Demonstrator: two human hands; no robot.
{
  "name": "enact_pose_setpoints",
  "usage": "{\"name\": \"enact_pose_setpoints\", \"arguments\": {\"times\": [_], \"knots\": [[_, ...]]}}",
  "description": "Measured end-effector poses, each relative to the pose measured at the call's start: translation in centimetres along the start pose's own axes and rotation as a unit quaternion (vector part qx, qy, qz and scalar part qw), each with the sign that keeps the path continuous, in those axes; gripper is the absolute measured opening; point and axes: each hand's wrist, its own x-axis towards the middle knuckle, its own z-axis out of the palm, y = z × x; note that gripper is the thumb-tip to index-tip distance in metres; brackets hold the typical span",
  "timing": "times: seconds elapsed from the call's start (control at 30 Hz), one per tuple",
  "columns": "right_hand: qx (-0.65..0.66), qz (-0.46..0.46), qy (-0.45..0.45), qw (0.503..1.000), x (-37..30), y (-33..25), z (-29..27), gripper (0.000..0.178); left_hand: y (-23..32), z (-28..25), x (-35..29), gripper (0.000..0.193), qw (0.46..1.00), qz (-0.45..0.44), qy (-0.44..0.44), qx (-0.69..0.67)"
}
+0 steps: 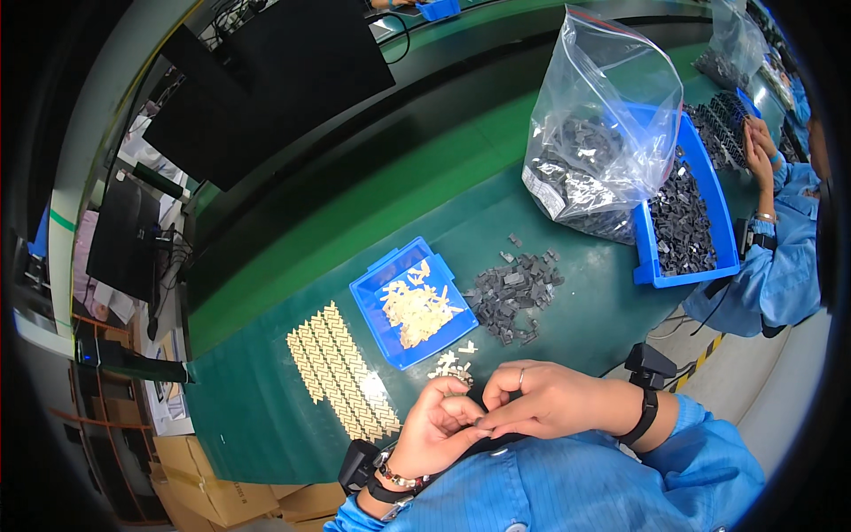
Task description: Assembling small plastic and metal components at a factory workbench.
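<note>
I see my left hand (436, 426) and right hand (541, 399) pinched together over something too small to identify, close beside the small blue plastic tray (365, 293) of cream parts for easy reach.

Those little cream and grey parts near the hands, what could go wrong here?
1. The hands meet at the table's near edge; a small part could slip to the floor.
2. Loose cream parts lie close to the grey pile and might mix.
3. A sleeve could perhaps disturb the neat cream rows.
</note>
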Motion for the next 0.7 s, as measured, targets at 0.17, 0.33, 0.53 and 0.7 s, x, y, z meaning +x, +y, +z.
{"name": "enact_pose_setpoints", "arguments": {"times": [0.17,0.33,0.53,0.7], "knots": [[-0.027,-0.016,-0.026,0.999,0.0,-0.2,0.2,0.021,-0.6,-0.3,0.0,0.058,0.998,-0.003,-0.016,-0.058],[-0.047,-0.038,0.005,0.998,-0.2,-0.2,0.9,0.02,-0.8,0.2,0.4,0.051,0.976,-0.066,-0.002,-0.207],[0.176,-0.021,0.033,0.984,-1.6,0.1,1.8,0.014,-1.0,1.1,1.0,0.042,0.962,-0.143,-0.07,-0.22],[-0.074,0.06,0.211,0.973,-3.1,0.3,-2.1,0.01,0.5,0.8,0.4,0.038,0.994,-0.095,0.038,0.033]]}}
